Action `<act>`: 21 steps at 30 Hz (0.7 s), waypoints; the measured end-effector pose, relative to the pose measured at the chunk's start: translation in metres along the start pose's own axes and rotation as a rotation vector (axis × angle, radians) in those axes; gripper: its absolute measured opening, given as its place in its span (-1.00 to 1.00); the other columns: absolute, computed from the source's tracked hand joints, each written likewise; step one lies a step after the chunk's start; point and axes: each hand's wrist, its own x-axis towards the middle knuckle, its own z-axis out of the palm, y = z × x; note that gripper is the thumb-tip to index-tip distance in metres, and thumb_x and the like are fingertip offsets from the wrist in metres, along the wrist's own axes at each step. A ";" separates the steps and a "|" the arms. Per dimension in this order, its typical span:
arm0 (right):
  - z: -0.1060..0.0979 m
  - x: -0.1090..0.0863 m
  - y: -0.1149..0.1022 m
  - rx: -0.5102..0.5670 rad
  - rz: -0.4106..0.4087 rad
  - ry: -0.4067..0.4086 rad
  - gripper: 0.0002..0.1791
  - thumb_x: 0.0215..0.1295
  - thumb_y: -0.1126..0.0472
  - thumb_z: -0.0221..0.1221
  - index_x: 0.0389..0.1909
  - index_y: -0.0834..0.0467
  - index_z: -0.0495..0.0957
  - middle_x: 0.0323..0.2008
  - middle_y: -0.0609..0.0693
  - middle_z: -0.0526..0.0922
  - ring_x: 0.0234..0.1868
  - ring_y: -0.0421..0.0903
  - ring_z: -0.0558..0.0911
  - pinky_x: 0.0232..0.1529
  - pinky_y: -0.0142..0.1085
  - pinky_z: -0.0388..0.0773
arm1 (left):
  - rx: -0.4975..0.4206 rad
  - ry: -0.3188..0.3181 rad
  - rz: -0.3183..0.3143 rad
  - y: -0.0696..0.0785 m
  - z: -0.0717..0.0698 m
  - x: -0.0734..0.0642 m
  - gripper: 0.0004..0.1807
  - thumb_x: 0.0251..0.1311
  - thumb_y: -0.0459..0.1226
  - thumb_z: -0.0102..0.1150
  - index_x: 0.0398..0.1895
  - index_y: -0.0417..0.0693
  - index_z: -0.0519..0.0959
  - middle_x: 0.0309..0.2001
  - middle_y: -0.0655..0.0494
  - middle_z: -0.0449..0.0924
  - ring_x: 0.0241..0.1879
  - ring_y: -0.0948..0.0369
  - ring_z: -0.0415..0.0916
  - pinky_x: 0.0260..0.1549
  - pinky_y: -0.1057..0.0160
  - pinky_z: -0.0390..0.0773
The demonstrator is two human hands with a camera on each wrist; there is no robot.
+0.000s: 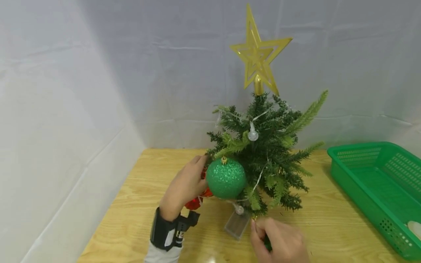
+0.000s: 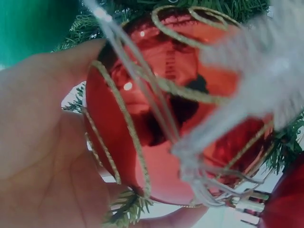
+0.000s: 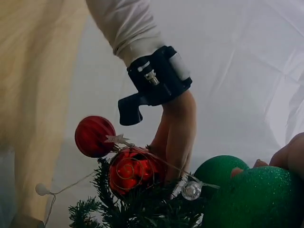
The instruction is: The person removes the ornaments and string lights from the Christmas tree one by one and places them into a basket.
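Observation:
A small artificial Christmas tree (image 1: 263, 142) stands on the wooden table, topped by a gold star (image 1: 256, 54). My left hand (image 1: 184, 184) is at the tree's left side, its fingers around a shiny red ball ornament with gold swirls (image 2: 166, 185). A dark red ball ornament (image 3: 95, 136) hangs beside it. On the front left branches is a glittery green ball ornament (image 1: 226, 179). Low in front of the tree, my right hand (image 1: 281, 241) holds a second glittery green ball ornament (image 3: 261, 197), mostly hidden by the hand in the head view; a gold bit shows at the fingertips.
Clear bulbs on a light string (image 1: 252, 135) wind through the branches. Under the tree's front lies a clear box (image 1: 236, 223). A green plastic basket (image 1: 361, 197) stands at the right with a pale object inside. White sheeting (image 1: 181, 73) hangs behind and at the left.

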 end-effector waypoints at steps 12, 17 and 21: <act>-0.036 0.005 0.043 0.475 0.183 -0.274 -0.70 0.28 0.57 0.05 -0.48 0.13 0.32 -0.69 -0.21 0.45 -0.67 -0.40 0.49 -0.58 -0.57 0.46 | -0.002 0.000 -0.004 -0.004 0.004 -0.007 -0.39 0.27 -0.22 0.18 0.33 -0.32 0.32 0.15 -0.22 0.45 0.10 -0.09 0.46 0.06 -0.03 0.51; -0.069 0.012 0.085 0.898 0.345 -0.233 -0.64 0.10 0.84 -0.17 -0.49 0.32 0.27 -0.73 0.01 0.41 -0.68 -0.11 0.54 -0.51 -0.31 0.60 | 0.001 0.003 0.016 -0.005 0.006 -0.007 -0.40 0.27 -0.19 0.19 0.31 -0.30 0.34 0.11 -0.20 0.48 0.06 -0.08 0.49 0.02 -0.01 0.54; -0.093 0.016 0.123 0.959 0.595 0.052 -0.76 0.31 0.68 -0.12 -0.47 0.36 0.30 -0.75 0.11 0.38 -0.71 0.01 0.52 -0.48 -0.24 0.63 | 0.000 0.017 0.031 -0.005 0.005 -0.006 -0.44 0.23 -0.26 0.21 0.27 -0.28 0.38 0.06 -0.17 0.50 0.00 -0.05 0.52 -0.03 0.01 0.57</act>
